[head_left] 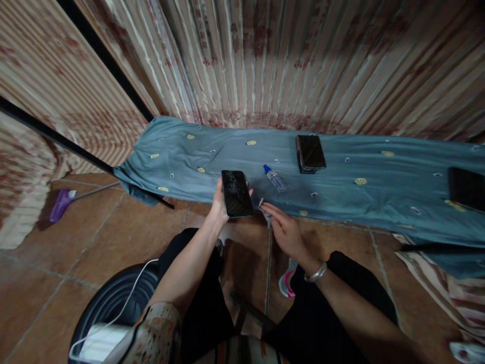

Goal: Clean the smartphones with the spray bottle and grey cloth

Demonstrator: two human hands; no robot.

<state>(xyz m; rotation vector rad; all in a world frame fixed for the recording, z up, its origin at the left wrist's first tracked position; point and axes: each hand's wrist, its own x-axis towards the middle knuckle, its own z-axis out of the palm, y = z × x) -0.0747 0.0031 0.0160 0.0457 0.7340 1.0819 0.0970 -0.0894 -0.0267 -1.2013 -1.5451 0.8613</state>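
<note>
A black smartphone (237, 194) rests face up in my left hand (219, 200), whose fingers wrap round its edges. Pale specks, like droplets or cracks, mark the upper part of its screen. To the right of the phone, apart from it, my right hand (285, 230) pinches a small greyish cloth (266, 216); part of the cloth hangs below the fingers. Just beyond lies a clear bottle with a blue top (275, 178), on its side on the blue-green bedsheet (227, 146). Farther right sits a stack of dark phone-like devices (310, 152).
Another dark flat device (467, 188) lies at the sheet's right end. Striped curtains (257, 65) hang behind, with black poles (109, 60) at left. On the tiled floor are a purple brush head (60, 205) and a round black stool (113, 298) bearing a white box with a cable (104, 341).
</note>
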